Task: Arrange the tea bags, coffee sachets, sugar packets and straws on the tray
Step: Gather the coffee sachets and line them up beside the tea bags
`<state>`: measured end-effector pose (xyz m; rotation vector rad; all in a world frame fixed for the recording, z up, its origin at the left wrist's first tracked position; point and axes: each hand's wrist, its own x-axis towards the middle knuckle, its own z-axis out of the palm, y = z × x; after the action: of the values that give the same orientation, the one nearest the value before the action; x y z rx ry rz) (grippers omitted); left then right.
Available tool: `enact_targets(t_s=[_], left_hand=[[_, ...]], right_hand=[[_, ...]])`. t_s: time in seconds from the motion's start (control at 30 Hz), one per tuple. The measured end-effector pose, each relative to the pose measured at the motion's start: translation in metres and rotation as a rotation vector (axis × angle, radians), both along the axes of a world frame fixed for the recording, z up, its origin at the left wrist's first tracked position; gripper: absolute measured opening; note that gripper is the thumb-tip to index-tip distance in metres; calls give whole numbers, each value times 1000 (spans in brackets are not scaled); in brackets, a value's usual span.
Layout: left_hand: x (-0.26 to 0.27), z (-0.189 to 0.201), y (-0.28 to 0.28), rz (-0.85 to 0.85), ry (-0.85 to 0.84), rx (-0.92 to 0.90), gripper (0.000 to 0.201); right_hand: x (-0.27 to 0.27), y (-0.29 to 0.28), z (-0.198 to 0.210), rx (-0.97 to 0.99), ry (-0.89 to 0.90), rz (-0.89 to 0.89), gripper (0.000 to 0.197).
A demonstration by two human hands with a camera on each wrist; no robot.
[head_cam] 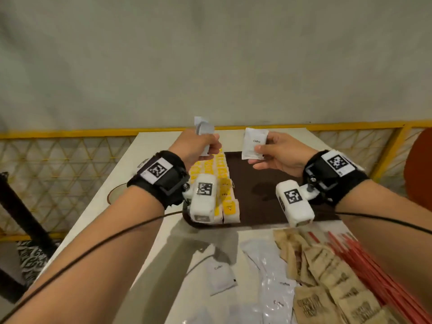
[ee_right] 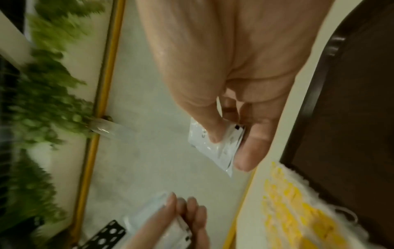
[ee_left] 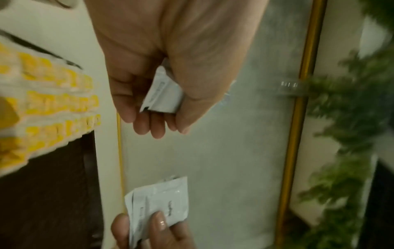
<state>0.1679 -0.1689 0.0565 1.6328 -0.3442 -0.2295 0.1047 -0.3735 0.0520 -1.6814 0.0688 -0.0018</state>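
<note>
Fingers [head_cam: 261,149] of the right hand [head_cam: 279,155] pinch one flat white coffee sachet [head_cam: 254,143] by its edge; the left hand [head_cam: 196,146] grips a small stack of sachets [head_cam: 203,129] — both above the dark brown tray [head_cam: 264,183]. Light, slippery foil, probably best held at the seams.

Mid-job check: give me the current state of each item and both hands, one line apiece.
Left hand: raised over the tray, gripping a few white sachets.
Right hand: pinching a coffee sachet above the tray.
Tray: dark, mostly bare on its right part.
Tea bags: laid in rows on the tray's left side.
Loose coffee sachets: off the tray, on the table.
Sugar packets: piled off the tray.
Straws: off the tray.
</note>
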Motion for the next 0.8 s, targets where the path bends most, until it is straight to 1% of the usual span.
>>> enact_targets(t_s=[0.07,0.13,0.2,0.27,0.4,0.47,0.53,0.63,0.67,0.73,0.8], left_hand=[[31,3,-20,-25,-80,216,7],[61,1,-38,-68,-121,413,7],[84,-4,-52,-100,-124,524,8],[103,-10,-62,-138,-125,562,8],[139,-18,-82,-199,-185,690,23],[153,-21,-90,-212,-236,768,20],[164,-22,-96,-207,-262,820,10],[177,-27,-103,-202,-297,903,17],[181,-30,-105,-202,-313,923,15],[187,-36,-109,-201,-334,952,10],[193,-43,-111,-187,-348,1002,15]], right_hand=[[28,-6,-6,3,79,-2,27],[54,-13,-15,-18,127,-14,24],[76,-20,-24,-77,139,-58,17],[95,-24,-34,-97,160,-87,12],[127,-34,-48,-88,193,-120,19],[138,-38,-52,-87,204,-132,18],[149,-40,-57,-71,211,-139,26],[162,-42,-64,-30,203,-173,36],[166,-42,-66,-12,200,-193,37],[171,-43,-71,-5,200,-235,29],[176,-44,-75,-31,205,-265,20]])
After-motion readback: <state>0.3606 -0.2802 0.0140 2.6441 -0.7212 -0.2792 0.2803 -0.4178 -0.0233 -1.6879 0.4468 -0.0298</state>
